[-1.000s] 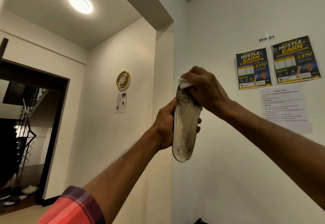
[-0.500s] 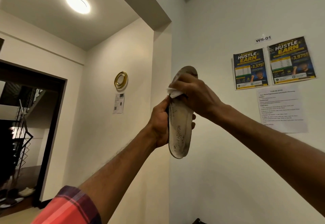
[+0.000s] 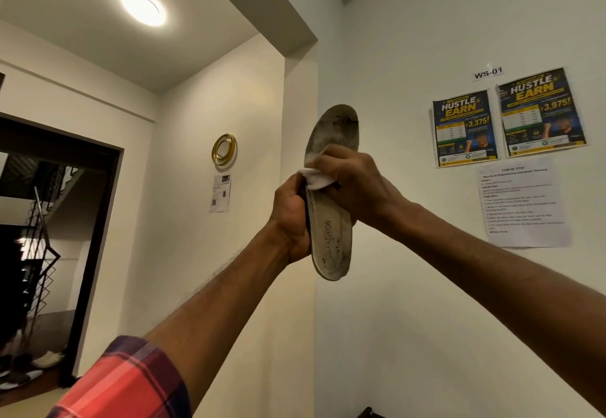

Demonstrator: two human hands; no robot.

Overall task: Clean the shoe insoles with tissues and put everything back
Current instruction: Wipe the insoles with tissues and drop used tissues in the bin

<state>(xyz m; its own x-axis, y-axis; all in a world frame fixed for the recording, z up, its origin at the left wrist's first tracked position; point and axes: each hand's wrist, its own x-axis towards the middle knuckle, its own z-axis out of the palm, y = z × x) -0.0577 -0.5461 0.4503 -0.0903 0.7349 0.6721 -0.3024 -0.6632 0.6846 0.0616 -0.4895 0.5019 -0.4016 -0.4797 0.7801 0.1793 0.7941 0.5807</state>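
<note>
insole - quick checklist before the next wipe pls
1. Left hand grips the insole firmly at its middle: ok.
2. Tissue sits between the right hand and the insole's face: ok.
3. Toe end clean: not ok, grey grime and dark specks show there.
4. Heel end clean: not ok, dark smudges show below the printed lettering.
5. Tissue has a clean side left: cannot tell, its wiping face is hidden under the fingers.
6. Underside of the insole clean: cannot tell, it faces away from the camera.
</note>
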